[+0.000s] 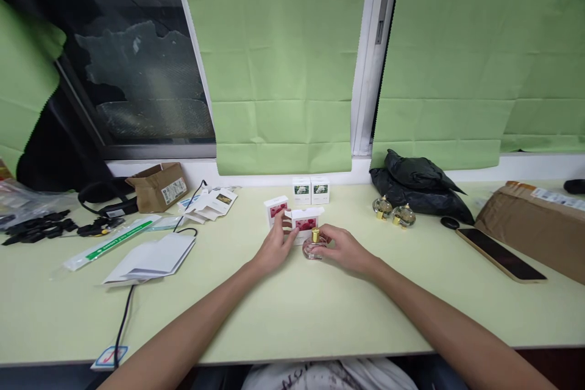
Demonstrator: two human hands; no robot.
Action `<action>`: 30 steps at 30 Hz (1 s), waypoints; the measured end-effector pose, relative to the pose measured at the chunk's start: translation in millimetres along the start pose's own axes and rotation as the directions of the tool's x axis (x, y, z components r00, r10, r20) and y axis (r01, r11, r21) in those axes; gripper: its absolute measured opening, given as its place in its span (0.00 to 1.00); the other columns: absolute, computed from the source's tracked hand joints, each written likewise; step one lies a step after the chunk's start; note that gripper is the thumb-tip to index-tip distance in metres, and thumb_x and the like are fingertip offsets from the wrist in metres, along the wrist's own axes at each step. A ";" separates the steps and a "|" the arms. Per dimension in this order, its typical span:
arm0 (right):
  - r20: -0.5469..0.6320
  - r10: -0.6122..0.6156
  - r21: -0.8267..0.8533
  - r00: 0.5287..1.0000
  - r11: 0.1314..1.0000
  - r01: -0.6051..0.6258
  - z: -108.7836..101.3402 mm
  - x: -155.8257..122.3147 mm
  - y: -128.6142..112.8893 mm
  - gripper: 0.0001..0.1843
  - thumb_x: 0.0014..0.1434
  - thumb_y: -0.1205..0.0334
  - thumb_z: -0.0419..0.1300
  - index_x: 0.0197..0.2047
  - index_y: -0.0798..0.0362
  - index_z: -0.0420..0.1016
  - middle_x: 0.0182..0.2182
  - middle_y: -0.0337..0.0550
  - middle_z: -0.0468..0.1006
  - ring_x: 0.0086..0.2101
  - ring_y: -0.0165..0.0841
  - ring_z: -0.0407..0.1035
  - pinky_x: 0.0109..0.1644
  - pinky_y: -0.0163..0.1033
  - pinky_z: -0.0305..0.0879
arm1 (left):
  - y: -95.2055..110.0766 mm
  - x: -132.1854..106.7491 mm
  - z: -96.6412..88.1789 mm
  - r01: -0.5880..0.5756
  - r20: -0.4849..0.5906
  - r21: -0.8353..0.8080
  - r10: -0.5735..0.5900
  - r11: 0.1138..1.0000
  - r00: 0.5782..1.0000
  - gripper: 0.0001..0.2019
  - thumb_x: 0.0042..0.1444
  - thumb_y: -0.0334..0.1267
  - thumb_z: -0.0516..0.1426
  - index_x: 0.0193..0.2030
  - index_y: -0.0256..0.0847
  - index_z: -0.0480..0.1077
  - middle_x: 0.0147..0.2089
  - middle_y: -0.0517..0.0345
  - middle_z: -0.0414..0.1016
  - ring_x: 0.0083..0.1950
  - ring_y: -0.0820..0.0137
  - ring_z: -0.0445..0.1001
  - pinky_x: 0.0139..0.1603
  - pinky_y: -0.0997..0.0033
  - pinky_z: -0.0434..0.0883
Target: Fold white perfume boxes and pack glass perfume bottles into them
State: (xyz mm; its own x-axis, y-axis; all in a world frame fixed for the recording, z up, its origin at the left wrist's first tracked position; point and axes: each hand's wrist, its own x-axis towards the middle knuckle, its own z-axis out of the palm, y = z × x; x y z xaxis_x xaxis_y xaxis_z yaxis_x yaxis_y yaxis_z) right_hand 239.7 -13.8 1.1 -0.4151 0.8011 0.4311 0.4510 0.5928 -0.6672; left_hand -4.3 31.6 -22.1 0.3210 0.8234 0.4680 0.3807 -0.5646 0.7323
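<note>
Head view: right hand [345, 247] closed around a round glass bottle [312, 249] with a gold cap, the bottle low in front of an open white box [305, 214] with a red-pink picture. Left hand [274, 248] at that box's left edge, fingers slightly spread; cannot tell whether they pinch it. Second red-pictured box [275, 209] just left. Behind, two white boxes [311, 191] side by side. Two gold-toned bottles [393, 213] to the right, near black plastic bags [415, 186].
</note>
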 end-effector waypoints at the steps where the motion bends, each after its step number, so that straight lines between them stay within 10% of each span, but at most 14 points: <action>1: 0.003 -0.018 -0.021 1.000 1.000 0.018 -1.1 -0.5 -0.2 0.10 0.67 0.52 0.64 0.43 0.50 0.76 0.39 0.40 0.78 0.38 0.34 0.70 0.43 0.39 0.65 | -1.0 0.0 0.0 -0.004 -0.003 -0.001 0.004 1.000 1.000 0.30 0.72 0.52 0.52 0.73 0.47 0.47 0.64 0.43 0.70 0.56 0.59 0.77 0.60 0.51 0.75; 8: -0.139 -0.246 -0.256 0.959 0.945 0.205 -9.1 -2.2 5.1 0.10 0.71 0.53 0.61 0.45 0.50 0.72 0.36 0.42 0.74 0.36 0.36 0.68 0.40 0.41 0.64 | -7.3 0.9 -0.5 -0.072 -0.010 0.001 0.072 0.997 0.997 0.29 0.73 0.49 0.52 0.74 0.48 0.45 0.64 0.42 0.69 0.59 0.60 0.75 0.60 0.53 0.75; 18: -0.627 -0.421 -0.404 0.656 0.895 0.188 -10.6 -2.9 0.1 0.15 0.70 0.61 0.62 0.58 0.46 0.70 0.48 0.48 0.78 0.48 0.45 0.70 0.53 0.53 0.69 | -2.7 2.8 -9.4 -0.290 0.017 0.223 0.293 0.931 0.956 0.19 0.73 0.37 0.50 0.68 0.47 0.54 0.64 0.44 0.67 0.65 0.58 0.70 0.66 0.51 0.70; 30: -0.420 -0.484 -0.396 0.767 0.859 0.325 -0.1 -1.4 1.3 0.18 0.71 0.61 0.61 0.62 0.45 0.69 0.49 0.48 0.81 0.49 0.44 0.73 0.53 0.54 0.71 | 9.1 0.2 -9.7 -0.490 0.132 0.272 0.473 0.828 0.871 0.22 0.72 0.29 0.47 0.70 0.48 0.54 0.66 0.43 0.65 0.70 0.58 0.65 0.67 0.46 0.69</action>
State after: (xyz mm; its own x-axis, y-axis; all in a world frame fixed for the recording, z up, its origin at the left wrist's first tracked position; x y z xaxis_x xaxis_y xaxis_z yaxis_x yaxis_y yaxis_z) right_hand 241.0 -14.1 -0.3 -0.2050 0.3625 0.9091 0.5657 0.8019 -0.1922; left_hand -9.2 27.1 -10.6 0.5738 0.4430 0.6889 0.3936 -0.8868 0.2424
